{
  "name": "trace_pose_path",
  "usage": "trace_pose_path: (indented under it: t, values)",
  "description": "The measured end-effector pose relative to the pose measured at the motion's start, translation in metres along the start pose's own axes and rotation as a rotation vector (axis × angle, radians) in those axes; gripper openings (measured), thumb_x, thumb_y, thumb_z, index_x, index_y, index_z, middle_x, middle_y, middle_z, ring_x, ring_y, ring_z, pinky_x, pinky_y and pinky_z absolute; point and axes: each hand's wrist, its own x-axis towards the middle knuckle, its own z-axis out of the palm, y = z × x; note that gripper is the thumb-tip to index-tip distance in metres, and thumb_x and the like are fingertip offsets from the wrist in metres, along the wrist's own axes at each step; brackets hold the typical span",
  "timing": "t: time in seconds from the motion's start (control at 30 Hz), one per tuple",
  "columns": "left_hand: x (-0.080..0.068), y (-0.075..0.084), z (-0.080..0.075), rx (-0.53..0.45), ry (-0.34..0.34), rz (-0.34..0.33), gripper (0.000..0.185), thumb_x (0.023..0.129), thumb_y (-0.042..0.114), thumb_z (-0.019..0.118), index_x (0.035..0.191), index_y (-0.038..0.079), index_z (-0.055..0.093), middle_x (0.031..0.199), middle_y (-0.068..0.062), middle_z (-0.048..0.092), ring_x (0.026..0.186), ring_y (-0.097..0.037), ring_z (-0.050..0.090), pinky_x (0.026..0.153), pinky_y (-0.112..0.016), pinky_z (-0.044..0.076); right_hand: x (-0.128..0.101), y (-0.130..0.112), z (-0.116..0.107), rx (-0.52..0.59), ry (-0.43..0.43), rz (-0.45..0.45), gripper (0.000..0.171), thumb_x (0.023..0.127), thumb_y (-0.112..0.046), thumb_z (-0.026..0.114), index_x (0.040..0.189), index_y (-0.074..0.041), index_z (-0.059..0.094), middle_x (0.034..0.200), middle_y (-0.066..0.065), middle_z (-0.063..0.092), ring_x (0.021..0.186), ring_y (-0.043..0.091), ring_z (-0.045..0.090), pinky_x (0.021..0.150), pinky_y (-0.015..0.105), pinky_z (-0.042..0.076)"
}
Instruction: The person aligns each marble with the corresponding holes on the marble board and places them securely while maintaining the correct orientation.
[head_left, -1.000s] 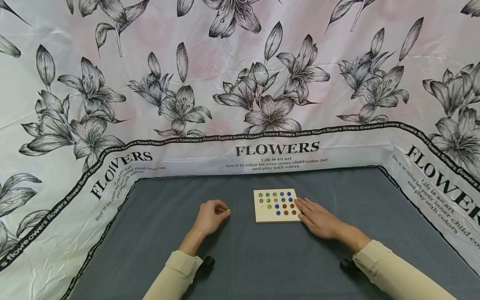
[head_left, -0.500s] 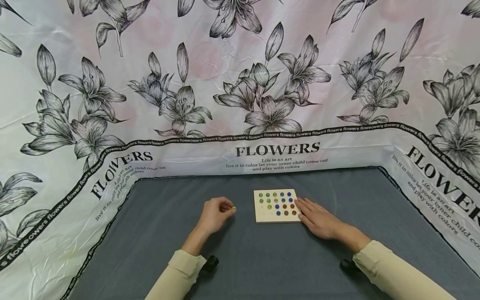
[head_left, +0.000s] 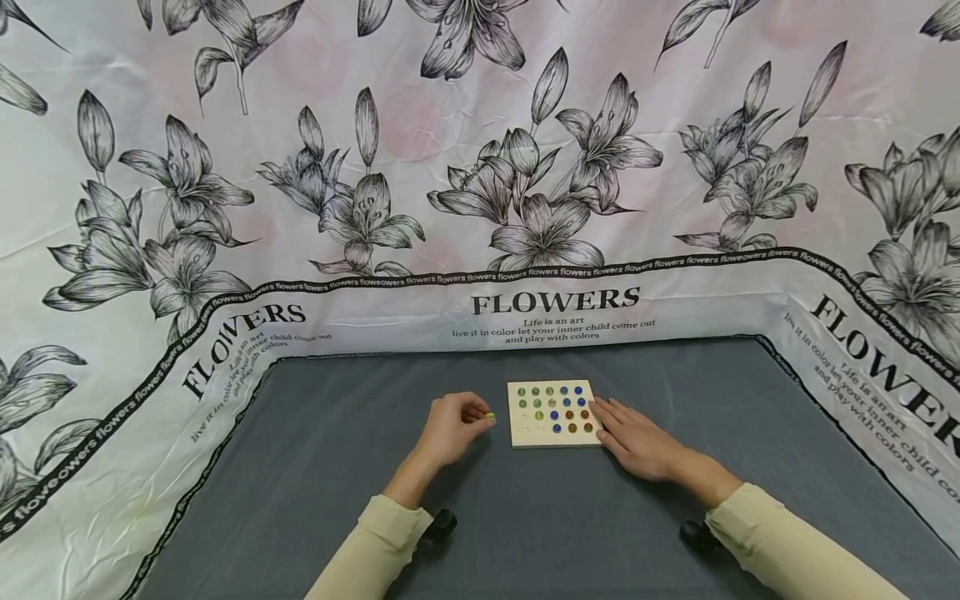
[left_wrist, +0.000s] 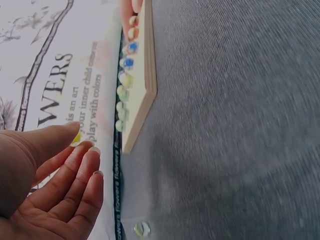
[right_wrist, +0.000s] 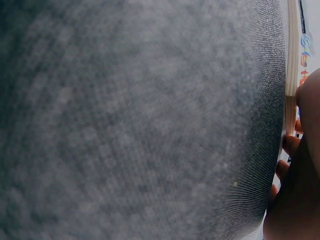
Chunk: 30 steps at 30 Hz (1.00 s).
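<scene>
— Two hands are showing in front of us. We are pinching a small yellow-green marble [head_left: 491,415] between the thumb and fingertips of our left hand [head_left: 450,430], and we are holding it just off the left edge of the wooden board [head_left: 552,412], not touching it.

— Agreed, and in the left wrist view we are seeing that marble [left_wrist: 76,138] as a yellow speck tucked behind the thumb, with the other fingers [left_wrist: 80,165] lying loosely curved below it. What are we doing with the right?

— We are resting our right hand [head_left: 637,439] flat on the grey cloth [head_left: 337,467], fingers straight and close together, their tips touching the board's right edge. It is gripping nothing.

— The board itself is lying flat near the middle of the cloth, and we are looking at rows of green, yellow, blue and brown marbles sitting in its holes, with a few holes along the front row empty.

— One more marble [left_wrist: 141,229] is lying loose on the cloth, showing in the left wrist view only. The right wrist view is giving us mostly blurred cloth and the board's edge [right_wrist: 291,60].
</scene>
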Motion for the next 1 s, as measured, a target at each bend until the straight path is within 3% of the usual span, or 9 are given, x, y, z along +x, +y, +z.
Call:
trace_pose_path:
  t: [0.37, 1.0]
  values:
    - [0.009, 0.013, 0.017, -0.024, -0.041, 0.000, 0.010, 0.095, 0.014, 0.075, 0.102, 0.006, 0.074, 0.092, -0.003, 0.072, 0.082, -0.016, 0.067, 0.070, -0.031, 0.055, -0.001, 0.002, 0.000, -0.010, 0.005, 0.004, 0.057, 0.112, -0.031, 0.042, 0.159, 0.000, 0.032, 0.163, 0.022, 0.031, 0.150, 0.046, 0.026, 0.118, 0.060, 0.023]
    - [0.019, 0.014, 0.051, -0.052, -0.122, 0.030, 0.009, 0.092, 0.010, 0.077, 0.097, 0.003, 0.074, 0.085, -0.003, 0.069, 0.072, -0.010, 0.061, 0.063, -0.026, 0.052, -0.009, -0.017, -0.008, 0.010, 0.046, -0.032, 0.054, 0.110, -0.024, 0.045, 0.155, 0.006, 0.036, 0.158, 0.030, 0.036, 0.144, 0.054, 0.030, 0.113, 0.066, 0.027]
